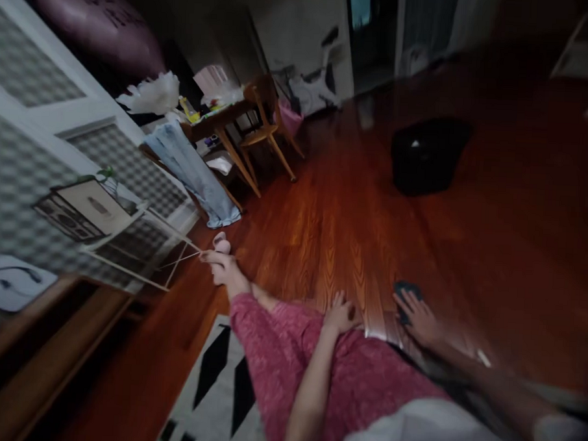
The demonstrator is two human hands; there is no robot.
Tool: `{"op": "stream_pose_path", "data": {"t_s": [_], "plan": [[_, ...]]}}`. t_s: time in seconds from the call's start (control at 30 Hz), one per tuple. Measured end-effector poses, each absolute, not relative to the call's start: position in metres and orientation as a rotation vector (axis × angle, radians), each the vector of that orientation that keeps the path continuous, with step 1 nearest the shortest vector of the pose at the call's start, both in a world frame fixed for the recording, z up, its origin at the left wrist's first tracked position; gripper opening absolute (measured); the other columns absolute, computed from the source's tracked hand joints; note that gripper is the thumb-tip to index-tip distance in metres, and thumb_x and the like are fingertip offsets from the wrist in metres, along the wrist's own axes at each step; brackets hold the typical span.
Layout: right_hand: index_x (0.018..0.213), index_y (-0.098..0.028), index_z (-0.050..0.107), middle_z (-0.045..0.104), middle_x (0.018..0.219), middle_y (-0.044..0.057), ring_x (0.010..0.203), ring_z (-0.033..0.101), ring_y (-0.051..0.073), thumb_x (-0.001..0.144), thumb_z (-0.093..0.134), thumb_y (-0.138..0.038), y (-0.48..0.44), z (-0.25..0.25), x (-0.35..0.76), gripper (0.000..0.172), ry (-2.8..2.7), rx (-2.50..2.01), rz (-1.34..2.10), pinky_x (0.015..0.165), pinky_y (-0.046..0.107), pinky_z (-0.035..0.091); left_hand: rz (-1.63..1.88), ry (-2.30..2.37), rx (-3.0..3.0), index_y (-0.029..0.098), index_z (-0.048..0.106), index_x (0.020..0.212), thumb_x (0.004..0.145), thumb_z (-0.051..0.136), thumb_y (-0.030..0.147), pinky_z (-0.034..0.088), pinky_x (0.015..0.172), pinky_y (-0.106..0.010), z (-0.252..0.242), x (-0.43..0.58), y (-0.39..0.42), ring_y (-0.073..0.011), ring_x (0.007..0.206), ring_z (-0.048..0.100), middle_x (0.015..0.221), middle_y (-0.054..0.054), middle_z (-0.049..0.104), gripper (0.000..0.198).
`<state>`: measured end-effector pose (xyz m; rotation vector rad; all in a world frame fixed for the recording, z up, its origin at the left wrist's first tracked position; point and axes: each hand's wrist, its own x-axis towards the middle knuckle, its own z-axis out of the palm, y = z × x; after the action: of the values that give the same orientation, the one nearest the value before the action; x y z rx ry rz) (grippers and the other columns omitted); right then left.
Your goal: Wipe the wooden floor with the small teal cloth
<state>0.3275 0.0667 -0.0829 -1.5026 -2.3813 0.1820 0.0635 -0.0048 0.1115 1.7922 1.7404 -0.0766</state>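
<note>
My right hand (421,317) lies over a small dark bluish-grey object (404,291), with its fingers across the top. The object has a rounded outline, but dim light and blur hide what kind it is. To the left, my left hand (341,313) rests by the thigh of my pink patterned trousers (288,350), its fingers somewhat apart and holding nothing that I can see. Between the two hands runs a pale shiny edge (381,333), partly hidden by my lap. My legs stretch forward, with bare feet (220,264) at the far end.
A black bin-like container (428,155) stands on the reddish wood floor (332,235). A wooden chair (262,125), a cluttered table (220,116) and light-blue jeans (193,174) are farther off. At left are a white folding stand (128,223) and a patterned rug (196,398).
</note>
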Motion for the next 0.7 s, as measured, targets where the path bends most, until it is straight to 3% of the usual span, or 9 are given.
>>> {"op": "stream_pose_path", "data": {"t_s": [0.1,0.2,0.3,0.37,0.5,0.7], "plan": [[0.155,-0.018,0.037,0.013,0.168,0.013,0.152,0.019,0.027,0.089,0.054,-0.041,0.054,-0.093,0.323,0.072,-2.361,-1.553,0.248,0.116,0.048,0.025,-0.130,1.783,1.816,0.025,0.036,0.153,0.087,0.061,0.056,0.012,0.122,-0.063,0.110,0.061,-0.008,-0.0311,0.155,0.003,0.169,-0.010,0.004,0.077],[0.156,-0.017,0.034,-0.009,0.169,0.008,0.152,0.014,0.028,0.093,0.052,-0.040,0.050,-0.095,0.314,0.069,-2.326,-1.621,0.227,0.115,0.049,0.022,-0.116,1.839,1.816,0.025,0.032,0.155,0.087,0.061,0.060,0.016,0.121,-0.061,0.110,0.057,-0.011,-0.0311,0.155,0.000,0.169,-0.010,-0.001,0.082],[0.156,-0.016,0.033,-0.018,0.167,0.006,0.152,0.012,0.029,0.094,0.051,-0.038,0.050,-0.098,0.308,0.069,-2.313,-1.643,0.217,0.114,0.050,0.020,-0.118,1.877,1.838,0.024,0.032,0.155,0.087,0.059,0.063,0.014,0.122,-0.060,0.108,0.053,-0.013,-0.0300,0.155,-0.001,0.169,-0.011,-0.002,0.083],[0.156,-0.015,0.033,-0.014,0.168,0.008,0.152,0.011,0.030,0.091,0.055,-0.039,0.049,-0.099,0.306,0.072,-2.305,-1.660,0.236,0.115,0.050,0.020,-0.142,1.880,1.875,0.025,0.031,0.155,0.087,0.058,0.064,0.011,0.122,-0.061,0.105,0.053,-0.013,-0.0292,0.155,0.000,0.169,-0.011,0.000,0.083],[0.157,-0.017,0.032,0.009,0.169,0.013,0.152,0.014,0.030,0.085,0.060,-0.039,0.050,-0.084,0.299,0.080,-2.267,-1.755,0.246,0.116,0.050,0.022,-0.193,1.866,1.916,0.026,0.027,0.156,0.087,0.059,0.061,0.011,0.122,-0.059,0.099,0.057,-0.008,-0.0282,0.155,0.003,0.169,-0.011,0.004,0.084],[0.157,-0.016,0.029,0.023,0.166,0.013,0.152,0.015,0.027,0.092,0.041,-0.034,0.062,-0.046,0.267,0.069,-2.216,-1.849,0.174,0.119,0.047,0.017,-0.221,1.840,1.837,0.022,0.025,0.157,0.078,0.073,0.053,0.010,0.123,-0.056,0.089,0.066,-0.002,-0.0287,0.155,0.004,0.168,-0.015,0.009,0.098]]}}
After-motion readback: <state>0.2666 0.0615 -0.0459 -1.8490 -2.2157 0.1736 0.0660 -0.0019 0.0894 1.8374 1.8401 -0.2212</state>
